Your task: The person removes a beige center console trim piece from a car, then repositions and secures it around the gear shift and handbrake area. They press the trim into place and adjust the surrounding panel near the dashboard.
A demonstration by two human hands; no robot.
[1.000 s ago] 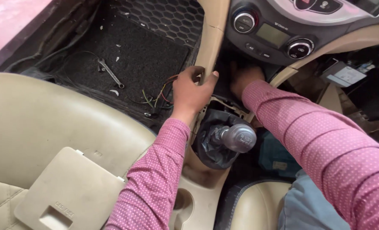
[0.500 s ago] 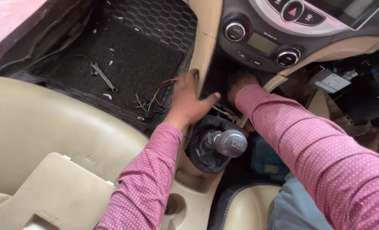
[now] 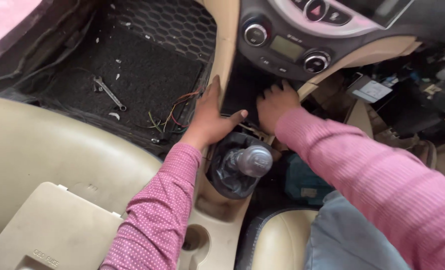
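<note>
**Both hands at the centre console opening, above the gear lever**

- Left hand: laid flat against the left side wall of the beige console trim, fingers pointing up and forward along the panel, thumb spread rightward across the lower edge of the dark opening. Open, pressed on the panel; nothing is seen to be clasped.
- Right hand: set at the right of the same dark cavity under the climate control panel. Fingers are spread and partly reaching into the cavity. Whether anything is gripped inside cannot be told, since the fingertips are lost in shadow.
- Key relation: the cavity lies between the two hands, directly forward of the gear lever and its black boot. The trim's long axis runs up and forward from the gear lever toward the dash; the left hand is aligned with that axis. The right hand is the nearer one to the cavity's interior; the left is on the outside face.
- Hands are near each other but apart, thumb of the left pointing toward the right hand.
- Also in view: loose coloured wires just left of the left hand, on the black floor mat; a spanner further left on the mat, well apart from both hands; a beige fuse box cover resting on the beige passenger seat.
</note>
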